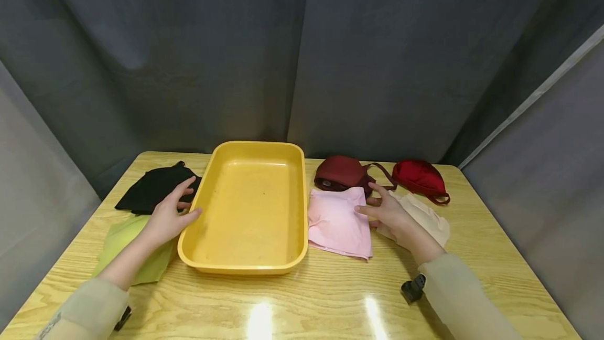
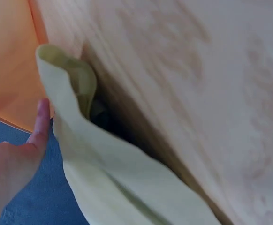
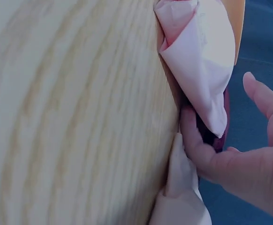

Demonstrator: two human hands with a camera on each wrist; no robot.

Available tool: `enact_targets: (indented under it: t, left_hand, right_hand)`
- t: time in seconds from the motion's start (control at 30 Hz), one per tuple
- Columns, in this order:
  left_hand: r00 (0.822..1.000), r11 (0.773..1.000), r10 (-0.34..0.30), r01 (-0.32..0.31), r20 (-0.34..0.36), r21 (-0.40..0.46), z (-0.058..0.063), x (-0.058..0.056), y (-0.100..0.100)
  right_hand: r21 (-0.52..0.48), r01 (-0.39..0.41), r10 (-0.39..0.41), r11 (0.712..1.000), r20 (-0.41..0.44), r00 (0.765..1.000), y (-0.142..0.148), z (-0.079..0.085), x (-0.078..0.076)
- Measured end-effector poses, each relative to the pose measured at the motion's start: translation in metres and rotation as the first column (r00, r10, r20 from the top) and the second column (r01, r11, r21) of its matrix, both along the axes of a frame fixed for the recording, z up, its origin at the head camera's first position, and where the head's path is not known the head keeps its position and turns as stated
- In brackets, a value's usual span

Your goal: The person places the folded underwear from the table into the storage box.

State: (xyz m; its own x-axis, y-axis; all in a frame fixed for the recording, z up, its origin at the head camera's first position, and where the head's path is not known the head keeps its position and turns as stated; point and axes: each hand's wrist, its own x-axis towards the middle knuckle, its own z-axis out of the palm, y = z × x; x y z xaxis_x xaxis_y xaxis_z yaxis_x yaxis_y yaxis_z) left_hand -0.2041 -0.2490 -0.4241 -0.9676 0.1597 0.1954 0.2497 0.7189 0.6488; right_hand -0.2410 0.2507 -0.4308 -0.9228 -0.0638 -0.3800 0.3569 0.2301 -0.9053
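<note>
My left hand is at the left rim of the yellow tray, thumb by the rim, fingers spread at the edge of a folded black garment. A yellow-green garment lies below that wrist. My right hand reaches the right edge of a folded pink garment, fingers apart. In the right wrist view one lower finger goes down near the table between the pink garment and a beige one. Behind them lies a folded dark red bra with a strap.
A bright red folded bra lies at the back right of the wooden table. Grey curtains stand along the back and both sides. Small black devices are worn at the wrists.
</note>
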Motion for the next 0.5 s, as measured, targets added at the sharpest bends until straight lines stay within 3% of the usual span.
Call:
enact_targets:
  t: [0.23,0.5]
  left_hand:
    - [0.997,0.999,-0.028,0.025,0.078,0.044,-0.0022,-0.0033,-0.0024]
    - [0.984,0.991,-0.063,0.042,0.167,0.127,-0.0047,-0.0041,-0.0019]
  right_hand:
    - [0.009,-0.008,0.008,1.000,0.006,1.000,-0.0006,-0.0080,-0.0070]
    - [-0.026,0.027,-0.026,0.999,0.038,0.999,-0.0029,-0.0102,-0.0026]
